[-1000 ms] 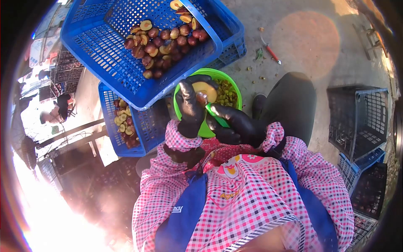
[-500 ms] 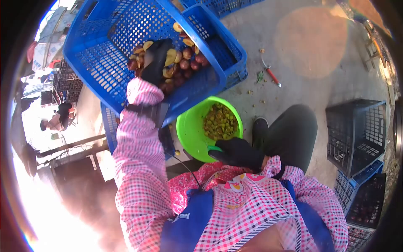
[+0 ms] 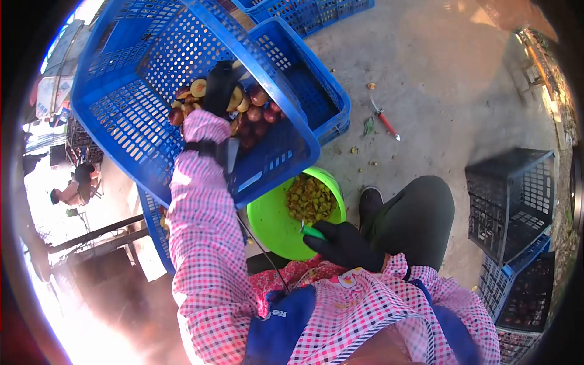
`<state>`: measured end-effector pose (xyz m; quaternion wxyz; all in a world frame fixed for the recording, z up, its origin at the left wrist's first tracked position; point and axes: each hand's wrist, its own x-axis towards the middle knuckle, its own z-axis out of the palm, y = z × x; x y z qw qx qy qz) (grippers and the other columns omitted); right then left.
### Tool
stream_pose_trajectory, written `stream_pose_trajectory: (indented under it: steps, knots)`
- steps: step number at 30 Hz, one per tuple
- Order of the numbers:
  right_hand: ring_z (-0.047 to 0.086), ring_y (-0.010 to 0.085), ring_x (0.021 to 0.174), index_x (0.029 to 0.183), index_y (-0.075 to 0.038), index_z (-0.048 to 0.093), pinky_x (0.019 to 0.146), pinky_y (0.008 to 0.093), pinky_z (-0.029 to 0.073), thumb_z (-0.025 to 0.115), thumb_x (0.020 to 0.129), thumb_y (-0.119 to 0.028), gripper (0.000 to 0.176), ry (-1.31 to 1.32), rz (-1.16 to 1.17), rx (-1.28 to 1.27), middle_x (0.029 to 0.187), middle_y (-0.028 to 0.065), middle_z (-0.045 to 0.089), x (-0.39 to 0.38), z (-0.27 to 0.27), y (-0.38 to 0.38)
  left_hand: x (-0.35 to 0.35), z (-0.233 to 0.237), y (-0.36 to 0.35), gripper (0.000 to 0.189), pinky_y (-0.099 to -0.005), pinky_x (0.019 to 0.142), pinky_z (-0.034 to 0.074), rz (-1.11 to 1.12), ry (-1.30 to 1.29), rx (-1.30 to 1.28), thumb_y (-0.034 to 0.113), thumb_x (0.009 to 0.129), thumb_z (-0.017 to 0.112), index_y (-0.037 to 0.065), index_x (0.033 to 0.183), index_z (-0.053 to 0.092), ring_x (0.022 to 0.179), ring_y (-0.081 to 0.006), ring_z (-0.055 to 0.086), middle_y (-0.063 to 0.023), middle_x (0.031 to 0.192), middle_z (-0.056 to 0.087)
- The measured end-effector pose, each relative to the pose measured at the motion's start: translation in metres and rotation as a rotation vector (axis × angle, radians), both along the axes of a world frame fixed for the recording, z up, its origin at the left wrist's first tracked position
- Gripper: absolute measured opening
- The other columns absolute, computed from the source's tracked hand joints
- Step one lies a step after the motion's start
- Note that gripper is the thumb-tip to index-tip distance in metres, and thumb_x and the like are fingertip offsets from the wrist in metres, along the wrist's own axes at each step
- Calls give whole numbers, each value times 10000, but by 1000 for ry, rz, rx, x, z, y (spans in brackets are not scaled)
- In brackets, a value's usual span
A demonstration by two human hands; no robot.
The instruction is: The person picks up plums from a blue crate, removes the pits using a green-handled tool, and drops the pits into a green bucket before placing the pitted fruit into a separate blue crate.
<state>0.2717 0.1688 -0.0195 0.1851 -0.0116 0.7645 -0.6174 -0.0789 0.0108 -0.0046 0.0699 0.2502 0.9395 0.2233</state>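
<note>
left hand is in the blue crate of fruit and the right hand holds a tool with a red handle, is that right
Not quite: the head view shows that the tool in the right hand is green-handled, not red. The left hand is indeed in the blue crate of fruit.

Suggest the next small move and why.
Probably grasp one fruit with the left hand and lift it: that hand is among the fruit in the large blue crate, while the right hand holds the green-handled tool by the bowl.
</note>
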Motion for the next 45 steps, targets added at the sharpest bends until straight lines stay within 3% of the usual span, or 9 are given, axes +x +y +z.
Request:
stream_pose_trajectory:
  steps: [4,6,7,12,18,20,23,38,45]
  knots:
    - [656,357,777,1050,-66,609,690,420,505,588,917,-352,316,-105,-311,-77,839,198,658,2,21,3,83,44,6,320,-327,755,508,150,-860,1128,178,888,625,30,1169,585,881,-188,626,-69,972,639]
    - [658,351,773,1060,-68,603,679,404,505,599,914,-328,298,-25,-444,-167,838,192,659,2,37,7,145,72,-20,299,-302,739,521,360,-906,868,209,893,630,14,1119,610,882,-176,639,-70,948,650]
    - [656,352,766,1046,-64,606,669,392,505,608,910,-314,284,-13,-410,-131,836,189,658,0,59,16,179,67,-16,315,-289,611,508,495,-851,937,265,895,638,21,1094,617,695,-161,619,-59,856,644]
    - [647,363,696,989,-52,620,613,401,504,613,905,-317,277,198,-313,-150,777,183,653,18,14,-9,279,51,-36,391,-290,536,477,433,-1334,937,392,947,539,27,1063,614,600,-153,581,-68,774,623]
    - [619,369,577,921,-47,622,529,469,467,608,901,-336,290,334,-207,86,645,179,620,33,3,-17,320,31,-30,501,-280,552,498,478,-1031,1160,498,982,443,60,1196,557,672,-152,600,-85,918,632]
    - [616,366,572,876,-38,614,523,471,461,614,896,-335,298,330,-169,66,637,187,610,34,8,-16,319,16,-35,619,-302,525,523,460,-731,922,579,972,378,25,1193,545,589,-169,614,-84,859,627]
    - [610,374,570,829,-34,608,519,470,454,616,893,-337,310,344,-200,-29,624,188,602,33,11,-18,315,13,-44,705,-293,542,528,474,-690,728,646,953,323,14,1129,581,603,-170,624,-87,870,637]
    - [623,391,644,853,-43,631,583,477,471,596,904,-372,335,211,-215,-129,699,210,623,25,16,-17,299,35,-25,676,-279,734,534,373,-709,760,589,979,330,-16,1064,617,819,-142,639,-88,940,661]
    - [620,339,587,824,-19,620,562,439,458,540,939,-377,384,235,-62,-136,656,193,605,16,-1,-6,293,22,-29,626,-272,693,523,332,-705,601,549,995,339,-10,1040,618,798,-132,633,-90,912,658]
